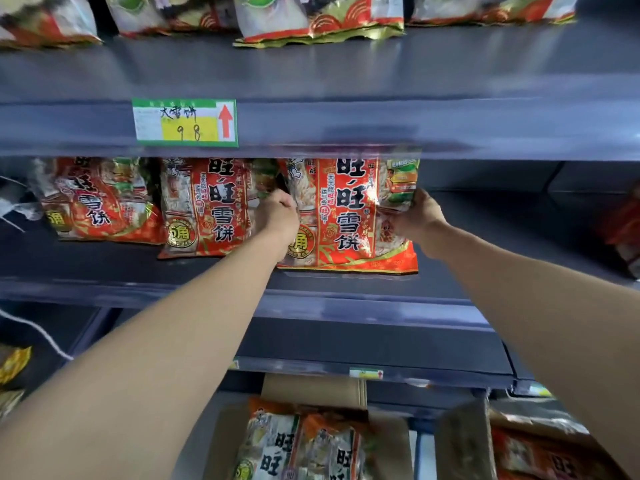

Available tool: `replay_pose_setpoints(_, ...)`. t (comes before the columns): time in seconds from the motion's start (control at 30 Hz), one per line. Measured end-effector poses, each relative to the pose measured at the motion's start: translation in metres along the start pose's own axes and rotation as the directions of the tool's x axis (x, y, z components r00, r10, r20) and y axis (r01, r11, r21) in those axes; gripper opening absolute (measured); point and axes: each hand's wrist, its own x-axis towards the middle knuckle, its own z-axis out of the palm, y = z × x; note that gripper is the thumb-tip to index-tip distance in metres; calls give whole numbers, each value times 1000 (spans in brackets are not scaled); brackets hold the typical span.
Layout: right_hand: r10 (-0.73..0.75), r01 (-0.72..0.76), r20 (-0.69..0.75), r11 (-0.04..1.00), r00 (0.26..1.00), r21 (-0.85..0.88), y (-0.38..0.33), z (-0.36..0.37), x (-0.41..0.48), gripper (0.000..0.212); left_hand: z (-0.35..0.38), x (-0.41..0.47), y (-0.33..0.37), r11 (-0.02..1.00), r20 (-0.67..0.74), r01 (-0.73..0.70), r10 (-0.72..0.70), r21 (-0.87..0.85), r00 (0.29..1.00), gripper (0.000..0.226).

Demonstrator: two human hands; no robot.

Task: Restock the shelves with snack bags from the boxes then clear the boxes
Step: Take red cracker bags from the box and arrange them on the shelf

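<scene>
Red snack bag (348, 216) top behind shelf lip (346, 142)

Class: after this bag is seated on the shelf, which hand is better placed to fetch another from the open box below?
Probably the left hand: its forearm passes directly above the open box; the right hand is farther right.

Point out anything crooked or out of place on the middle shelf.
The leftmost snack bag lies tilted, its print slanting, unlike the upright middle bag. The bag held by both hands juts forward past its neighbours, not yet pushed back. No spill or damage shows.
</scene>
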Motion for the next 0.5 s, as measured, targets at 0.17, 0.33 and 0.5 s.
replay_pose_setpoints(0.17,21,-23,-58,999,998,-33,-2,11,18,39,9,18,-7,1000,29,19,-19,14,999,38)
replay_pose_setpoints(0.33,51,-53,-92,998,994,-19,2,17,24,40,14,26,-9,1000,50,10,-11,26,999,37)
replay_pose_setpoints(0.5,34,-31,-134,999,990,21,4,17,24,36,18,28,-9,999,55,-8,6,38,998,36)
